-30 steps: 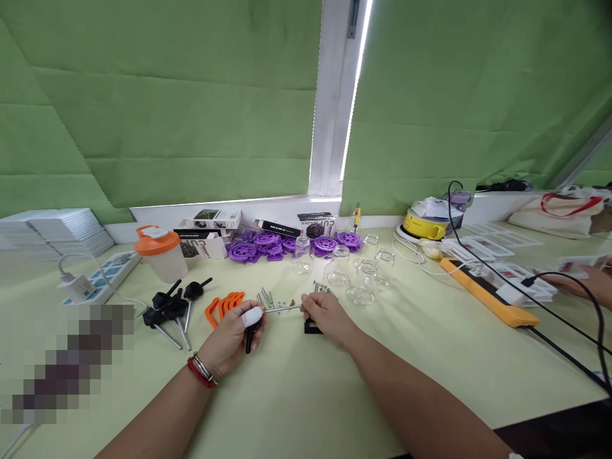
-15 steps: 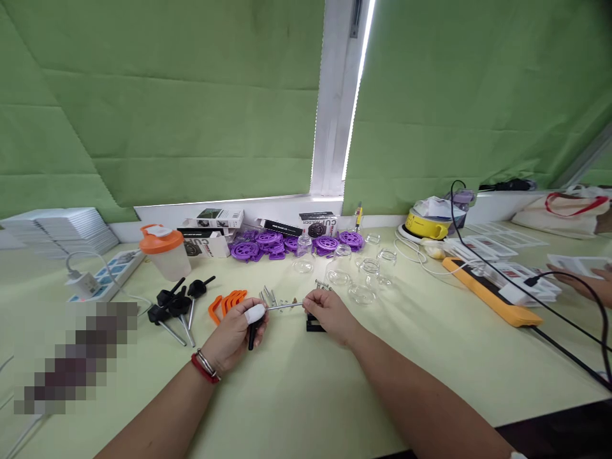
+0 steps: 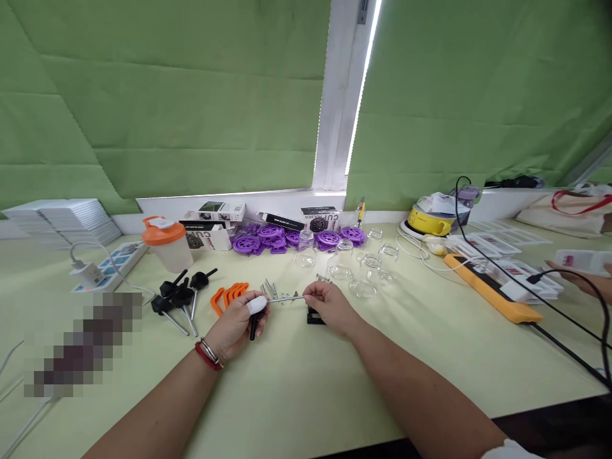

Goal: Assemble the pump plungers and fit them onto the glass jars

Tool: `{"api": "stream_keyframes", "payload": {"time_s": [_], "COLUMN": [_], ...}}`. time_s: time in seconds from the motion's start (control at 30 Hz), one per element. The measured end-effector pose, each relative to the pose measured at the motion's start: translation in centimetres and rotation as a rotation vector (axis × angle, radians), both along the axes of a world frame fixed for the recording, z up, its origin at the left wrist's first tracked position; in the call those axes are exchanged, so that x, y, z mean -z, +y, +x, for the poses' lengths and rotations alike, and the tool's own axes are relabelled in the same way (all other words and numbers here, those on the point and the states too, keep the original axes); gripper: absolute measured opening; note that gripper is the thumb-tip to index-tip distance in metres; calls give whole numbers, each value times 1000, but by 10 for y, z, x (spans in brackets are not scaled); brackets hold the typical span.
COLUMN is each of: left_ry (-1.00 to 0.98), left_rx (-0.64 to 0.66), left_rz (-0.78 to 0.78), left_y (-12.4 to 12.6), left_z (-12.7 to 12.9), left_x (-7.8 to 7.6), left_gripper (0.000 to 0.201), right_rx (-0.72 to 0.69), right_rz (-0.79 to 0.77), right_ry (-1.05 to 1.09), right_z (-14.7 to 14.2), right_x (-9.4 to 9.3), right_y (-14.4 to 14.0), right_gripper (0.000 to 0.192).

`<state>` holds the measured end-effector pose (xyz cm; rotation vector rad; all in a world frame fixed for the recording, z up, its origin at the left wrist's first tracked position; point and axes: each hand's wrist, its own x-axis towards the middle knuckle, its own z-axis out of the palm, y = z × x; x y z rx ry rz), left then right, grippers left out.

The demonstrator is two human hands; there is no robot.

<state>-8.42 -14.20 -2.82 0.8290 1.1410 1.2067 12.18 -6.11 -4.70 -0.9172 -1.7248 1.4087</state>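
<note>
My left hand (image 3: pixel 239 325), with white wrapping on its thumb, is closed around a black-handled part (image 3: pixel 255 324). A thin metal rod (image 3: pixel 285 299) runs from that part to the right. My right hand (image 3: pixel 329 309) pinches the rod's far end; anything small between those fingertips is hidden. Just under the right hand lies a black rectangular piece (image 3: pixel 315 317), partly covered. Orange handle-shaped pieces (image 3: pixel 229 295) sit beside my left hand. Loose metal pins (image 3: pixel 271 288) and tiny hardware lie behind the rod, with springs (image 3: pixel 324 278) behind the right hand.
Several black parts with rods (image 3: pixel 179 296) lie at left, near a shaker bottle (image 3: pixel 168 245) and power strip (image 3: pixel 112 264). Purple discs (image 3: pixel 272 237), glass cups (image 3: pixel 370 271) and boxes (image 3: pixel 215 236) stand behind. An orange power strip (image 3: pixel 492 290) and another person's hand (image 3: pixel 586 280) are at right.
The view has shifted slightly. Both my hands keep their hold on the part and its rod. At far right, the other person's hand now shows a white case with something pink in it.
</note>
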Motion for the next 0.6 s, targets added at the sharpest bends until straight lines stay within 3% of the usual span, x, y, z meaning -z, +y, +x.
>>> {"api": "stream_keyframes", "payload": {"time_s": [0.4, 0.6], "left_ry": [10, 16], "left_rx": [-2, -6], "left_rz": [-11, -11], "left_y": [-1, 0], "left_z": [4, 3], "left_x": [-6, -4], "left_gripper": [22, 19], "right_rx": [27, 14], "right_rz": [-13, 21], "right_ry": [-163, -61], "right_z": [2, 1], "right_x": [-7, -5], "right_y": [-3, -2], "right_gripper": [27, 17]}}
